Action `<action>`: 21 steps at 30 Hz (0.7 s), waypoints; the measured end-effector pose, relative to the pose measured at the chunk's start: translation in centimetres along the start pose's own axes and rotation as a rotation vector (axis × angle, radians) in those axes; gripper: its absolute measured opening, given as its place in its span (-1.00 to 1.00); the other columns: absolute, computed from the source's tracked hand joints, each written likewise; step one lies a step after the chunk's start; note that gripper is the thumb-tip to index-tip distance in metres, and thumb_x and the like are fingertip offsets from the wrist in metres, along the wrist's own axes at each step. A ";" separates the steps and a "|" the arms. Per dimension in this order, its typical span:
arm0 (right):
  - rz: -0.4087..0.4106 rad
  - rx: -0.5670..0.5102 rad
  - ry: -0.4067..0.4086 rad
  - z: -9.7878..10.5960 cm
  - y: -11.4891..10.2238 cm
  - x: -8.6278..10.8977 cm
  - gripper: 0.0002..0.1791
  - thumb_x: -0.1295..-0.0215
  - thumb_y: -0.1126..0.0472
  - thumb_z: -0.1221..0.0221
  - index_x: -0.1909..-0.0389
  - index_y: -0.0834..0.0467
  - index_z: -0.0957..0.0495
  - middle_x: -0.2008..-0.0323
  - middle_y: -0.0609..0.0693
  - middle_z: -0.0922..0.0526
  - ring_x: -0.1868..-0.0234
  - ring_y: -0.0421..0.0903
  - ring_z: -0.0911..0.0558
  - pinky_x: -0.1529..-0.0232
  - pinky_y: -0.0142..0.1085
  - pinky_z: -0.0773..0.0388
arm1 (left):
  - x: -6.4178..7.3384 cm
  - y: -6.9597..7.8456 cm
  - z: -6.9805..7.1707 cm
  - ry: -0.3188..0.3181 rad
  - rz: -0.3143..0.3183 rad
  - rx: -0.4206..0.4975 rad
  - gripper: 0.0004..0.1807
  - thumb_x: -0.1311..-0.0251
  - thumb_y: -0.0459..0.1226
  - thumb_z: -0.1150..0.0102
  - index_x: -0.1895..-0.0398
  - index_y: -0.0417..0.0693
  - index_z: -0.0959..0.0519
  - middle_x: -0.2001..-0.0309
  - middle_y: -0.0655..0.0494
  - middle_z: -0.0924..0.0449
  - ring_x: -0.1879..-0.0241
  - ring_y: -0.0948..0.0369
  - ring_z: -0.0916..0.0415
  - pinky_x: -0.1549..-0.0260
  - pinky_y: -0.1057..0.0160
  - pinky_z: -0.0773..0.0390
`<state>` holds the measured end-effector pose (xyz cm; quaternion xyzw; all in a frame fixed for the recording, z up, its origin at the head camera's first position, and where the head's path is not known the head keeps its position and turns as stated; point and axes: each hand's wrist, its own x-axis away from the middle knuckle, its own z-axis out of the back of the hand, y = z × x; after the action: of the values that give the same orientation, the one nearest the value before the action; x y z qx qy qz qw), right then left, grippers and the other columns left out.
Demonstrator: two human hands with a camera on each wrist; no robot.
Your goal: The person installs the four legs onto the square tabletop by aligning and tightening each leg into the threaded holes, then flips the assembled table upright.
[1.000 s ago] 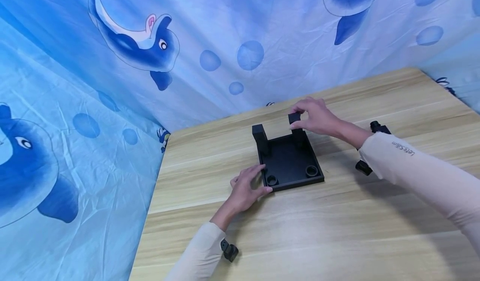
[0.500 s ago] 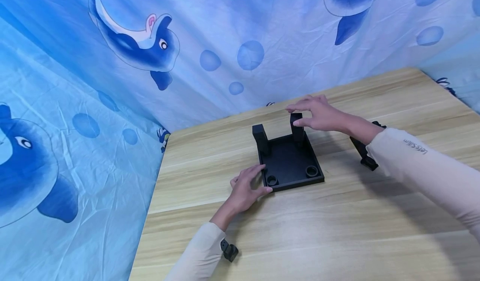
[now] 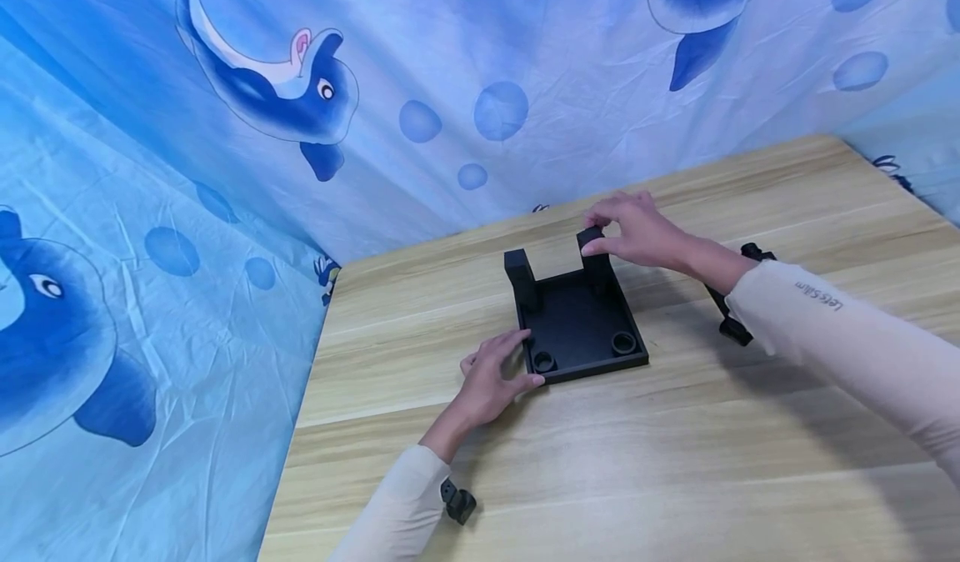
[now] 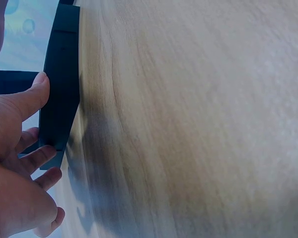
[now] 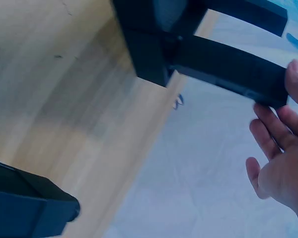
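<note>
A black square base [image 3: 570,316] with a raised rim lies on the wooden table, like a small table turned upside down. Two black legs stand up from its far corners: the left leg [image 3: 522,280] and the right leg [image 3: 597,272]. Round sockets sit in both near corners, the left socket [image 3: 543,368] and the right socket [image 3: 623,350]. My left hand [image 3: 491,383] holds the base's near-left corner, thumb on the front edge and fingers along the left side. With thumb and fingers, my right hand [image 3: 633,233] pinches the top of the right leg, also seen in the right wrist view.
The wood-grain table [image 3: 675,437] extends around the base, its far edge close behind the legs. A blue curtain [image 3: 450,53] printed with dolphins hangs behind and to the left. Black wrist-worn devices [image 3: 459,505] sit under both sleeves.
Half a second ago my right fingers were spread off the leg's top; now they pinch it again. The leg's top has turned slightly. My left hand and the base have stayed still.
</note>
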<state>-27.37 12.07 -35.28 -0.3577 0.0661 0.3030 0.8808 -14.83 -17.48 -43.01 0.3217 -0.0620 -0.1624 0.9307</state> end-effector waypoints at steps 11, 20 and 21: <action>-0.026 -0.002 -0.070 0.2 0.3 0.3 -0.44 -0.19 0.09 -0.33 -0.19 0.15 -0.45 -0.04 0.10 -0.54 -0.18 0.11 -0.34 -0.09 0.16 0.04 | 0.0 -0.1 -0.1 0.005 0.003 -0.007 -0.23 -0.10 -0.04 -0.35 -0.40 0.11 -0.31 -0.40 0.09 -0.24 -0.39 0.09 -0.10 -0.18 -0.15 0.11; 0.064 0.066 -0.226 2.4 0.0 0.4 -0.41 -0.28 0.25 -0.24 -0.34 0.09 -0.37 -0.28 0.13 -0.42 -0.36 0.24 -0.16 -0.17 0.29 0.12 | 0.0 0.0 -0.2 0.006 -0.008 0.000 -0.23 -0.10 -0.04 -0.36 -0.40 0.11 -0.31 -0.40 0.09 -0.25 -0.39 0.09 -0.11 -0.19 -0.16 0.11; 0.058 0.062 -0.233 2.5 0.0 0.4 -0.42 -0.28 0.27 -0.23 -0.34 0.09 -0.38 -0.27 0.13 -0.43 -0.36 0.24 -0.17 -0.18 0.29 0.12 | 0.0 0.0 -0.2 0.007 -0.008 -0.001 -0.23 -0.10 -0.04 -0.36 -0.40 0.11 -0.31 -0.40 0.09 -0.25 -0.39 0.09 -0.11 -0.19 -0.15 0.11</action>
<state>-27.27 13.93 -33.58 -0.2908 -0.0170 0.3657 0.8840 -14.84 -17.39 -43.17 0.3223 -0.0575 -0.1650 0.9304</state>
